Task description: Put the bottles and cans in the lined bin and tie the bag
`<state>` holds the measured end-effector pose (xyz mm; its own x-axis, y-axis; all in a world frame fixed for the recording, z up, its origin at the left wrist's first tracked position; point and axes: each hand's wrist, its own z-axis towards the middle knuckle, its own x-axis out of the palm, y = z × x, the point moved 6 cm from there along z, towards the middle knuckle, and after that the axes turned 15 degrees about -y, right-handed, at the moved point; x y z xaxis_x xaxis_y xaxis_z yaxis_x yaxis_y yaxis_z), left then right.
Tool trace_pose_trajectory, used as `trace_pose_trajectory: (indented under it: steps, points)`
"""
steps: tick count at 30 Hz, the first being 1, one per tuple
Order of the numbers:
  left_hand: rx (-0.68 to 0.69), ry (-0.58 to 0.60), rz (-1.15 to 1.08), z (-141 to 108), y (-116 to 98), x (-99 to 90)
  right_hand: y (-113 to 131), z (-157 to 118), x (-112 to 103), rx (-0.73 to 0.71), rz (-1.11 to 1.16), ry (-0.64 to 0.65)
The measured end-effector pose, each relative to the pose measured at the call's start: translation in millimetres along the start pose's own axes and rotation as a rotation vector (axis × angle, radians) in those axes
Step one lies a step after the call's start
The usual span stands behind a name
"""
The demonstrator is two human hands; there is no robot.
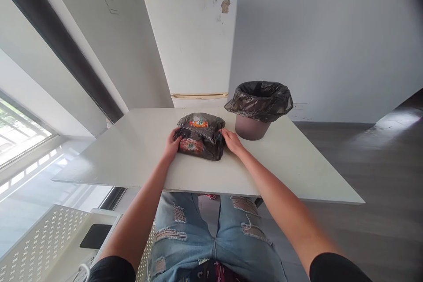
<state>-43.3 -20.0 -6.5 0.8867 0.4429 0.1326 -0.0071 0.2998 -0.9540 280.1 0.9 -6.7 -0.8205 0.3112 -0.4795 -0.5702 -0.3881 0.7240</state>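
Note:
A translucent black plastic bag [213, 152] lies on the white table [139, 154], with packages in red and orange wrapping showing through it. At the bag's left side, my left hand [172, 143] is closed on the plastic, thumb toward me and fingers partly hidden behind the bag. My right hand [231, 140] grips the opposite side near the top, its fingers bent against the plastic. Just beyond my right hand stands a brownish trash can [251, 128], lined with a black trash bag [264, 103] folded over its rim.
A white fridge [194, 39] stands behind the table's far edge. To the lower left is a white cart [66, 246] with a perforated side, holding a dark flat object [95, 235] and a white cable [84, 271]. A window [21, 134] is at left.

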Motion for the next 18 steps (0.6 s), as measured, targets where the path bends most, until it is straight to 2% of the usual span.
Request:
trace_pose_trajectory:
  steps: [5,10,14,18]
  points:
    - [-0.01,-0.024,0.011,1.0,2.6,-2.2,7.8,0.4,-4.4,-0.023,0.053,-0.001]
    - [-0.02,-0.059,0.025,2.5,6.2,-5.0,31.0,0.2,-25.7,-0.144,0.14,-0.071]
    - [0.003,-0.085,0.044,4.1,6.4,-7.6,46.6,-8.3,-33.3,-0.196,0.214,0.024]
    - [0.028,-0.118,0.054,5.5,5.6,-10.1,50.3,-17.6,-32.4,-0.201,0.168,0.122]
